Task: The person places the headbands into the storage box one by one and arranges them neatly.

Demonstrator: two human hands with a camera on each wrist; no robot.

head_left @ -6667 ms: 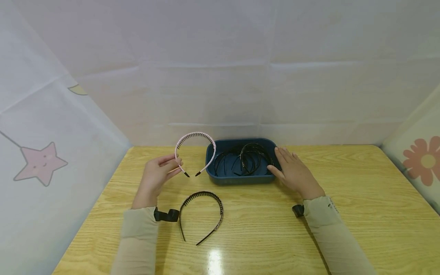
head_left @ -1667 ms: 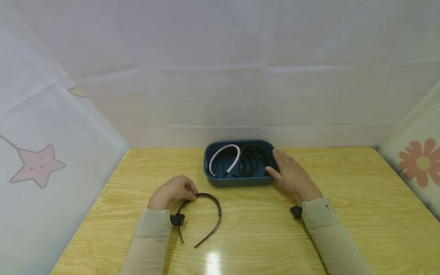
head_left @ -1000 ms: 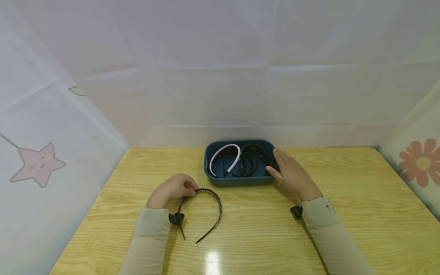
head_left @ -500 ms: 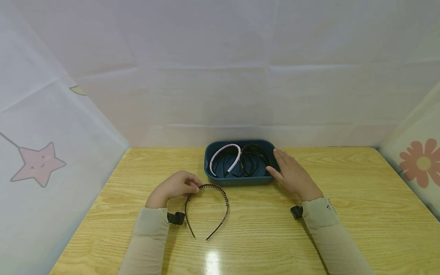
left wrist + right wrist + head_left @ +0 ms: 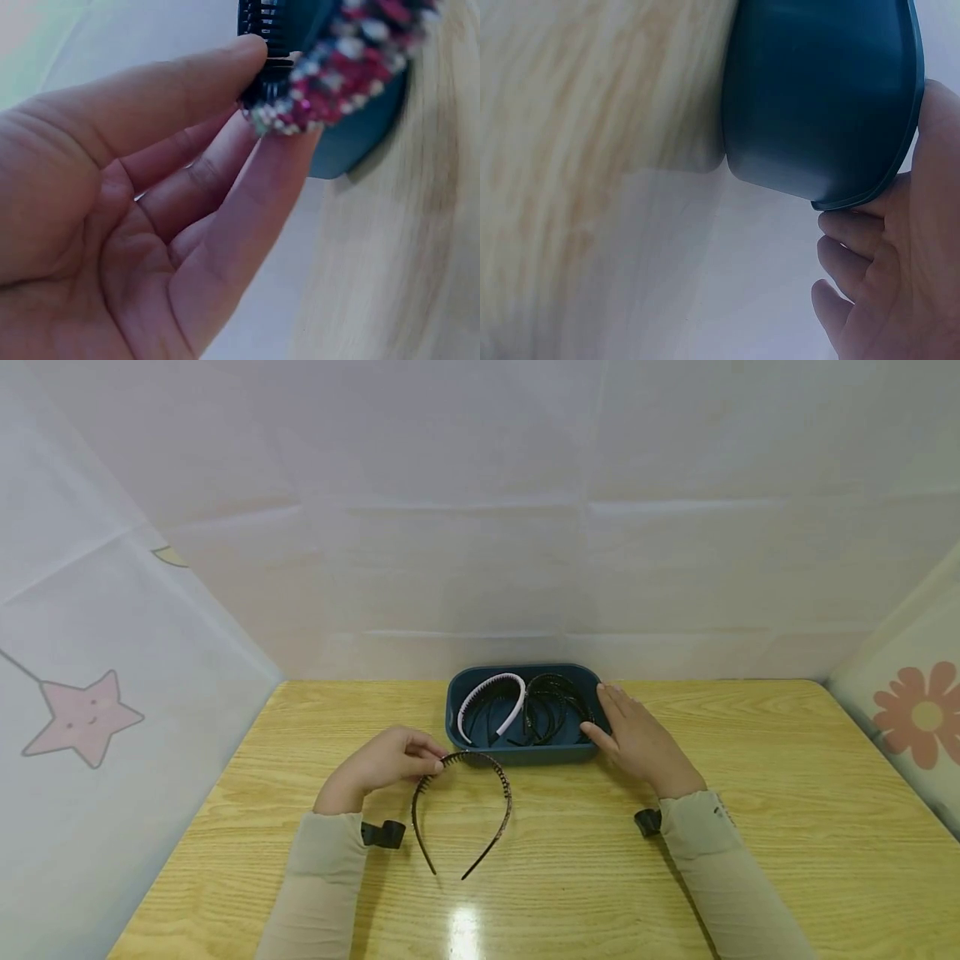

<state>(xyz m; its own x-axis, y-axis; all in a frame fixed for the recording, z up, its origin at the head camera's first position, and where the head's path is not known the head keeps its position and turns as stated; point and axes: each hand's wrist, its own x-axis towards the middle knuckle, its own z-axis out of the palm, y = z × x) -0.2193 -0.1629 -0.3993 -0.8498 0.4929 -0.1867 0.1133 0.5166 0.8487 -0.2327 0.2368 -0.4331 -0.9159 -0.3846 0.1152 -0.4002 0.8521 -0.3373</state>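
Note:
My left hand (image 5: 386,768) pinches a dark toothed headband (image 5: 507,802) near the top of its arch, between thumb and fingers. The left wrist view shows red and white stones covering the outside of this headband (image 5: 330,90), with black comb teeth inside. Its top overlaps the front wall of a dark blue bin (image 5: 525,758) in the head view, and both ends point toward me. My right hand (image 5: 645,743) rests against the bin's right end, fingers extended along the rim. Inside the bin lie a pale pink headband (image 5: 513,718) on the left and several black headbands (image 5: 551,678) on the right.
The bin stands at the back of a wood-grain table (image 5: 570,860), close to a pale cloth backdrop (image 5: 480,527). Patterned cloth also hangs at both sides. Each sleeve's wrist carries a small black camera mount (image 5: 384,835).
Earlier, my left hand put the pink headband into the bin and then took hold of the dark one lying on the table. It has since lifted this toward the bin. My right hand stays put.

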